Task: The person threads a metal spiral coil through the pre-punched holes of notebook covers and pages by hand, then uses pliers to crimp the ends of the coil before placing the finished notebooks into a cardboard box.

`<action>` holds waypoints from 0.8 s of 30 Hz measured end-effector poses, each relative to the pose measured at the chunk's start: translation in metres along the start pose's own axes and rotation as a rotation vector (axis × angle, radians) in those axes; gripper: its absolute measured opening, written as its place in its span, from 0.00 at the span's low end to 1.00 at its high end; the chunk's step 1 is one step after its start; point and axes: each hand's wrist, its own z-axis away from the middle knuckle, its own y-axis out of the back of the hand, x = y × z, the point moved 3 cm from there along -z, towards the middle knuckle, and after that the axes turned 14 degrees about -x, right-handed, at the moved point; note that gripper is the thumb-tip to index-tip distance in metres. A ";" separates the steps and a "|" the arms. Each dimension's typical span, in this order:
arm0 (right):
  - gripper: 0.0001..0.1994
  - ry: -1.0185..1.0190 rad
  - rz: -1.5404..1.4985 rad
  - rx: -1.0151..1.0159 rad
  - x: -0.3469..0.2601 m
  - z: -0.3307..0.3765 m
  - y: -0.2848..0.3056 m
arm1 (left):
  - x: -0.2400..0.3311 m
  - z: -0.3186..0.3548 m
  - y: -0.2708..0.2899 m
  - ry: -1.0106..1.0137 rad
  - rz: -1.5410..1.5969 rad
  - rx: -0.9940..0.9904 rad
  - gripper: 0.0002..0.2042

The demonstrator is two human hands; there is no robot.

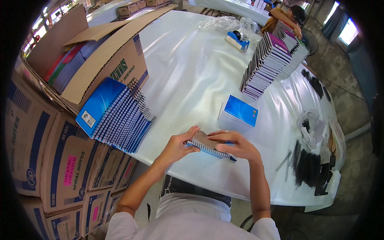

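Close in front of me is a small spiral notebook (205,141), its brown board cover facing up and the coil along the edge nearest me. My left hand (181,145) pinches its left end between thumb and fingers. The fingers of my right hand (236,145) curl over the cover and the right end of the coil; its thumb is hidden. Just beyond stands a stack of blue-covered pads (240,111) with punched holes along one edge. To the left, a leaning stack of blue spiral notebooks (120,114) has several coils (140,98) sticking out at its far side.
A large open carton (132,66) rests at the left, above piled cartons (68,172). Tall notebook stacks (266,66) and a blue tape dispenser (237,41) are farther off. Loose black coils (306,168) lie at the right edge. Another person (282,20) leans at the far right.
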 end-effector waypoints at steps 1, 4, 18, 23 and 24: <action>0.20 -0.017 0.035 0.066 -0.002 0.011 0.003 | 0.005 0.002 0.001 -0.003 -0.027 -0.031 0.33; 0.19 -0.088 0.175 0.246 -0.010 0.068 0.017 | 0.004 0.005 0.002 -0.020 0.165 -0.145 0.26; 0.29 -0.334 1.034 0.465 0.067 0.041 -0.061 | 0.008 0.015 -0.012 -0.065 -0.530 0.228 0.26; 0.26 -0.307 0.793 0.633 0.047 0.038 -0.071 | 0.013 0.016 -0.019 -0.012 -0.554 0.227 0.26; 0.25 -0.230 0.816 0.617 0.033 0.035 -0.078 | 0.013 0.015 -0.020 -0.025 -0.552 0.241 0.26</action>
